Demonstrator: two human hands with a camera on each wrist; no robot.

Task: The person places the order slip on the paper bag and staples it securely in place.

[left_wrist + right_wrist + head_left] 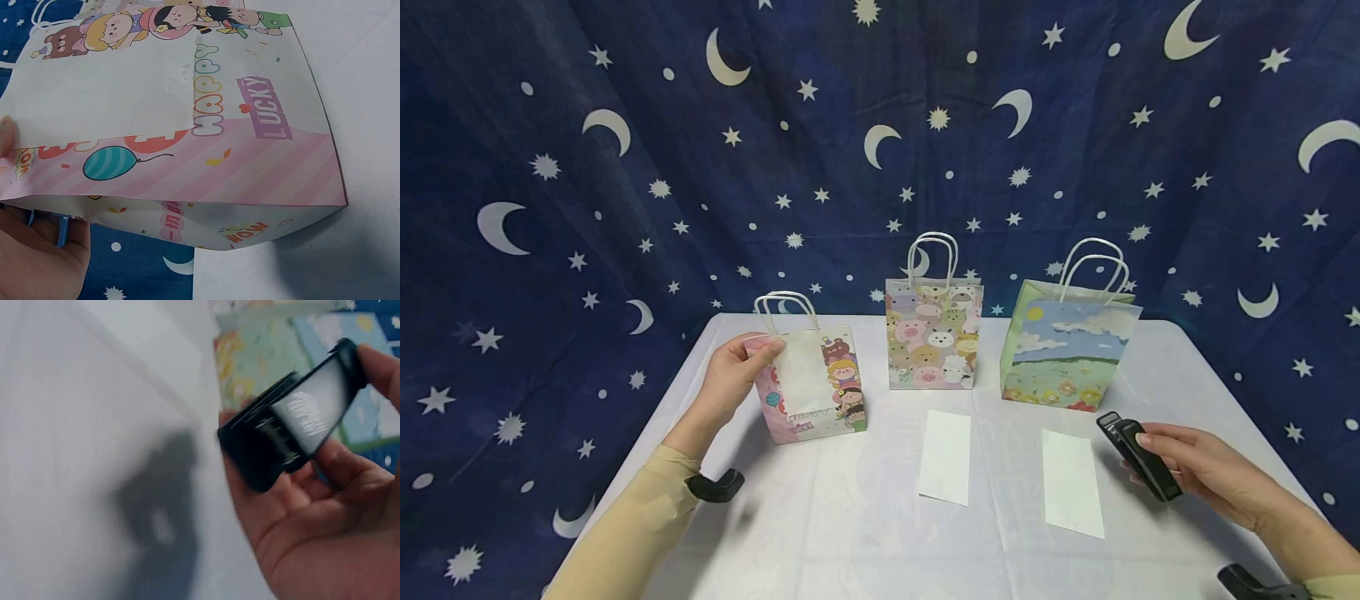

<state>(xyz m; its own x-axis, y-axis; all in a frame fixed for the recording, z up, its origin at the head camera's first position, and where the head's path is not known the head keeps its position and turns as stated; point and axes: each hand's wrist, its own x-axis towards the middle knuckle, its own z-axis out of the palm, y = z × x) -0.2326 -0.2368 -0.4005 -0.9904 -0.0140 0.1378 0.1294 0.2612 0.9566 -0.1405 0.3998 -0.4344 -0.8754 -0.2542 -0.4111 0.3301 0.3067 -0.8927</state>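
At the left, a pink paper gift bag (847, 379) with cartoon children tilts slightly. A white paper slip (802, 375) lies flat against its front. My left hand (733, 379) grips the bag's upper left edge, thumb on the slip's side, the other fingers behind the bag, as the left wrist view also shows. In my right hand (1206, 467) is a black stapler (1141, 458), pinched between thumb and fingers above the table at the right. The right wrist view shows the stapler (294, 419) up close, slightly blurred.
An animal-print gift bag (932, 342) stands at the back middle, a meadow-print gift bag (1067, 354) to its right. In front of them lie two white paper slips, one middle (945, 457), one right (1072, 483). The white-covered table (865, 533) meets a dark blue star curtain (820, 167).
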